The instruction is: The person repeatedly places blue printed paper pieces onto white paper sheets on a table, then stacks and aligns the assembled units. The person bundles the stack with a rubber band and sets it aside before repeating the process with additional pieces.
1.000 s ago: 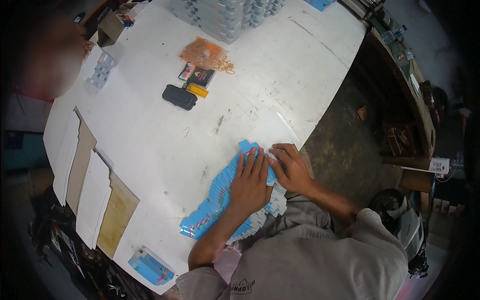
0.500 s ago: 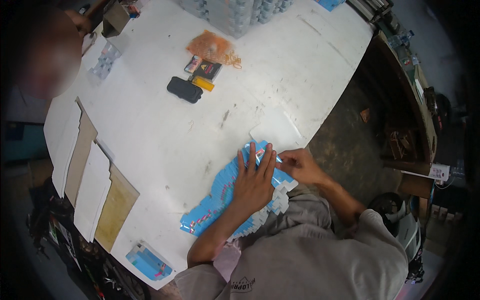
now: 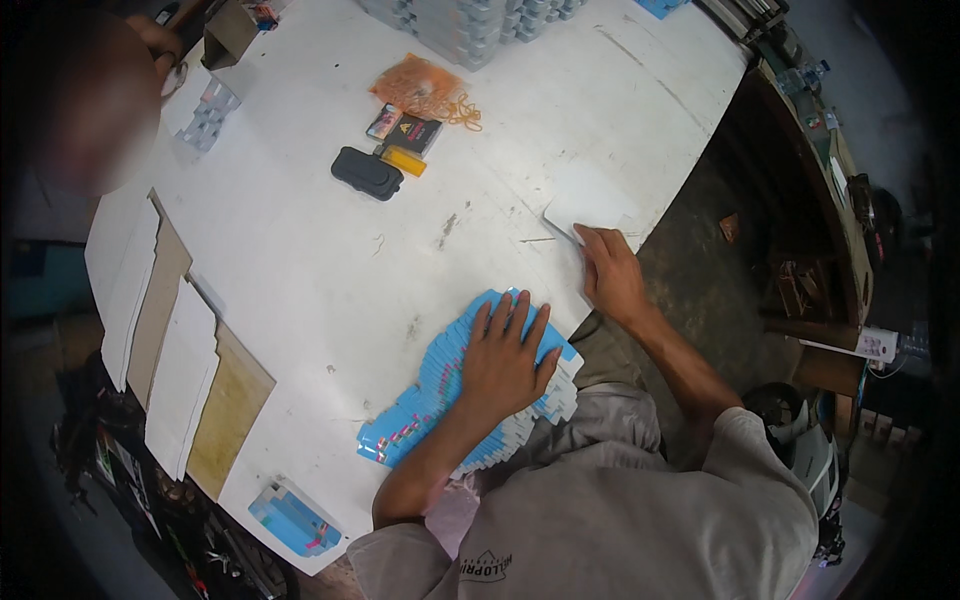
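A fanned row of blue printed cardboard pieces [image 3: 430, 375] with pale notched edges lies at the table's near edge, partly over my lap. My left hand [image 3: 507, 360] rests flat on top of the row, fingers spread. To its right, my right hand [image 3: 612, 270] pinches the near edge of a thin white card [image 3: 590, 208] between thumb and fingers. The card looks pale against the white table, and its far outline is hard to make out.
Beyond lie a black case [image 3: 366, 173], a yellow lighter [image 3: 404, 161], small boxes [image 3: 415, 134] and an orange bag of rubber bands [image 3: 415, 85]. Grey stacks [image 3: 470, 30] stand farther back. Torn boards [image 3: 230, 420] and a blue bundle [image 3: 295, 518] lie left. Another person sits far left.
My right hand has left the blue pieces and moved up and right to the white card, which has shifted the same way. My left hand stays on the row, fingers spread wider.
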Demonstrator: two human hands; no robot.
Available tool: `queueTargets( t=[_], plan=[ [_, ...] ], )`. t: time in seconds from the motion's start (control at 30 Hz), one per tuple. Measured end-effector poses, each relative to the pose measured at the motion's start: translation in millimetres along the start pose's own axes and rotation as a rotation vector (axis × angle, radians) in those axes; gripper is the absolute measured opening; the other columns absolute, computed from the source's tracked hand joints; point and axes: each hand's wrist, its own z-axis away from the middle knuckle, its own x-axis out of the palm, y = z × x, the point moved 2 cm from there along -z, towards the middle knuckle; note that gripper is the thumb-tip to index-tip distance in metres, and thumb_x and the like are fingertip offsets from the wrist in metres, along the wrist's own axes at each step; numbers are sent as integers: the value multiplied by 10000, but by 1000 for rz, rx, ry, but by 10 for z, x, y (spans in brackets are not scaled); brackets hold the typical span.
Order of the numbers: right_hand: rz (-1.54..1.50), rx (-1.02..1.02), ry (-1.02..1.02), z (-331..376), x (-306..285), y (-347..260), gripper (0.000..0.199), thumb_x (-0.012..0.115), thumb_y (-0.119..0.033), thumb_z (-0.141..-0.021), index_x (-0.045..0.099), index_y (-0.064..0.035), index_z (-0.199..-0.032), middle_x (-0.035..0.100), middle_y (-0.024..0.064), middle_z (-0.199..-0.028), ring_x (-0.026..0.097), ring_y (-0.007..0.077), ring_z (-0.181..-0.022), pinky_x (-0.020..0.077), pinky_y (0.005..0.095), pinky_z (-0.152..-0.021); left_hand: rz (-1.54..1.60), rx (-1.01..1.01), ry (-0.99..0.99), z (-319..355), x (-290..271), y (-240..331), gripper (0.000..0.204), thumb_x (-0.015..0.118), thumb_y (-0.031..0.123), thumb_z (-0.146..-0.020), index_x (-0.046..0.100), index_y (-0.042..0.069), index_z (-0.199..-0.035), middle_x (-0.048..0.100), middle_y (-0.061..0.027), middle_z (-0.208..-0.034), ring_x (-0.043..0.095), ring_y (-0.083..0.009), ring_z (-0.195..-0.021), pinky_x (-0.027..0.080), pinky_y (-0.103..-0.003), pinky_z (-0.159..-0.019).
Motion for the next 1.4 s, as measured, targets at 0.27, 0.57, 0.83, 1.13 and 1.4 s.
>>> queueTargets(
  t=[0.27, 0.57, 0.83, 1.13, 1.4],
  plan=[
    [185, -151, 132, 30, -35, -300, 324, 651, -112, -994, 670, 16, -1291, 703, 199, -1056, 676, 386, -963, 543, 455, -854, 1, 2, -17, 12, 30, -39, 558, 632, 340, -976, 617, 16, -1430, 524, -238, -1535, 482, -416, -1409, 333, -580, -1168],
    [-244, 325, -658, 322, -267, -774, 280, 633, -122, -1031, 680, 29, -1261, 752, 200, -997, 727, 268, -915, 554, 399, -818, -123, 54, -159, -3, 2, -6, 828, 677, 392, -908, 433, -90, -1534, 374, -264, -1642, 281, -424, -1569, 177, -684, -1246],
    [-991, -82, -186, 582, 580, -753, 859, 462, -562, -1062, 297, 80, -1608, 322, 277, -1684, 249, 406, -1593, 152, 524, -1292, 189, 41, -106, 4, -71, -60, 928, 773, 492, -723, 562, -108, -1398, 498, -303, -1516, 376, -441, -1511, 113, -689, -1268],
    [-217, -578, -288, 461, 719, -939, 932, 490, -651, -1012, 238, -44, -1673, 202, 325, -1693, 195, 557, -1566, 87, 772, -1201, 1151, -143, 627, 274, 89, -580, 545, 678, 209, -739, 634, -84, -1197, 533, -287, -1394, 441, -476, -1429, 303, -587, -1232],
    [151, -558, -577, 258, 656, -1285, 1039, 673, -578, -874, 317, 75, -1600, 174, 422, -1644, 131, 641, -1533, 107, 782, -1186, 1075, -329, 949, 145, 7, -671, 453, 685, 201, -838, 655, -17, -1234, 583, -235, -1357, 530, -378, -1343, 372, -497, -1165]
  ],
)
